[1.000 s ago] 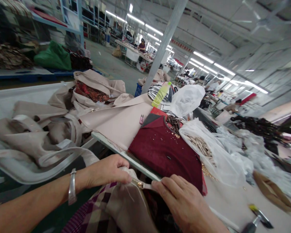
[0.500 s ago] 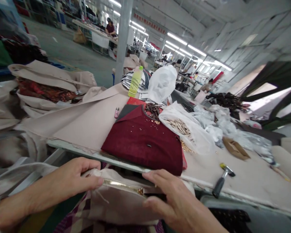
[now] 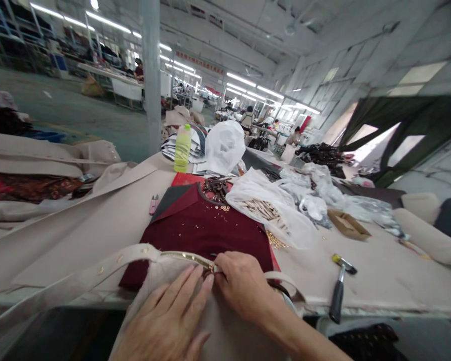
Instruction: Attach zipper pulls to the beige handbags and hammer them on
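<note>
Overhead, lights [image 3: 108,22]; cluttered table [image 3: 394,273]; left hand [image 3: 169,311] flat on bag [image 3: 235,336]; right hand [image 3: 244,286] pinching zipper [image 3: 186,256]

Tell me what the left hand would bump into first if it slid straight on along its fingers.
Most likely the gold zipper, just ahead of the left hand, with the right hand close beside that path. Depth is hard to judge here.

Handbag [image 3: 235,333] at the near edge of the tabletop [image 3: 391,273]; cloth [image 3: 188,220] behind it; snips [image 3: 153,205] left of the cloth; bottle [image 3: 182,149] beyond, left of a plastic bag [image 3: 225,146]; hammer [image 3: 337,298] at right, a cardboard box [image 3: 349,224] behind it.
</note>
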Motion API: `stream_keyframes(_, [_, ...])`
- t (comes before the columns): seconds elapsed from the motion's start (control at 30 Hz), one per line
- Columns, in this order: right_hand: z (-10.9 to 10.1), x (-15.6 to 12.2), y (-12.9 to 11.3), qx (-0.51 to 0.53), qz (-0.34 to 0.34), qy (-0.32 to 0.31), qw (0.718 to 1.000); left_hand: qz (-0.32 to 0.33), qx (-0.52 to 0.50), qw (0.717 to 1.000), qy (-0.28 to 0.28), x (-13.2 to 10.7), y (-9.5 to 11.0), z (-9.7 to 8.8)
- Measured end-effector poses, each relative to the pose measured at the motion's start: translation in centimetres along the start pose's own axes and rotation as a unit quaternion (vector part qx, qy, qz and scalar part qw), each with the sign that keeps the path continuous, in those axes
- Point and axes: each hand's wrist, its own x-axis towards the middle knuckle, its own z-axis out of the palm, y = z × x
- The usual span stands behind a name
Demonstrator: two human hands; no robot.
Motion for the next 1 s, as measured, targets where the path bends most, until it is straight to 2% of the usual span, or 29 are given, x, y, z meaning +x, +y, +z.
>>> stream_keyframes(0.1, [0.9,2.4,1.2,-0.008,0.012,0.0,1.0,-0.053,0.004,0.999,-0.009,0.9,0.6,3.2])
stream_keyframes(0.2, [1.7,2.9,2.0,0.0,0.013,-0.011,1.0,-0.088,0.002,0.996,-0.005,1.1,0.8,5.2])
stream_keyframes(0.3, [1.1,1.6,3.1,0.054,-0.009,-0.006,0.998,-0.09,-0.007,0.996,-0.02,1.1,1.0,5.8])
stream_keyframes(0.33, [0.7,0.8,4.0,0.091,-0.015,0.016,0.996,-0.089,-0.008,0.996,-0.027,1.1,0.9,5.8])
stream_keyframes(0.4, [0.2,-1.4,6.6,0.158,0.005,0.1,0.982,-0.085,-0.006,0.996,-0.036,1.2,0.8,5.7])
stream_keyframes(0.43, [0.2,-2.9,8.5,0.172,0.037,0.149,0.973,-0.084,-0.004,0.996,-0.04,1.2,0.7,5.6])
stream_keyframes(0.5, [0.8,-6.4,12.9,0.125,0.152,0.228,0.954,-0.079,-0.005,0.996,-0.04,1.3,0.4,5.6])
stream_keyframes(0.53, [1.4,-8.4,15.4,0.071,0.211,0.231,0.947,-0.078,-0.009,0.996,-0.037,1.3,0.3,5.7])
stream_keyframes(0.6, [3.0,-12.8,20.0,-0.05,0.32,0.236,0.916,-0.088,-0.02,0.996,-0.026,1.3,0.3,5.8])
stream_keyframes(0.63, [3.9,-15.0,22.1,-0.089,0.333,0.227,0.911,-0.096,-0.025,0.995,-0.024,1.3,0.3,5.9])
stream_keyframes(0.67, [4.7,-16.9,23.8,-0.117,0.316,0.205,0.919,-0.103,-0.029,0.994,-0.021,1.3,0.4,5.9])
stream_keyframes(0.7, [5.5,-18.6,25.3,-0.135,0.302,0.155,0.931,-0.109,-0.03,0.993,-0.021,1.3,0.5,5.9])
stream_keyframes(0.77, [6.7,-21.0,27.3,-0.135,0.319,0.091,0.934,-0.114,-0.024,0.993,-0.026,1.4,0.7,5.8])
stream_keyframes(0.8, [7.1,-21.7,28.0,-0.118,0.358,0.075,0.923,-0.115,-0.023,0.993,-0.03,1.6,0.8,5.7])
stream_keyframes(0.9, [7.4,-22.4,29.3,-0.043,0.496,0.086,0.863,-0.135,-0.037,0.988,-0.064,2.2,1.1,5.4])
stream_keyframes(1.0, [6.5,-22.9,29.9,0.03,0.562,0.083,0.822,-0.174,-0.077,0.971,-0.146,2.8,1.5,5.3])
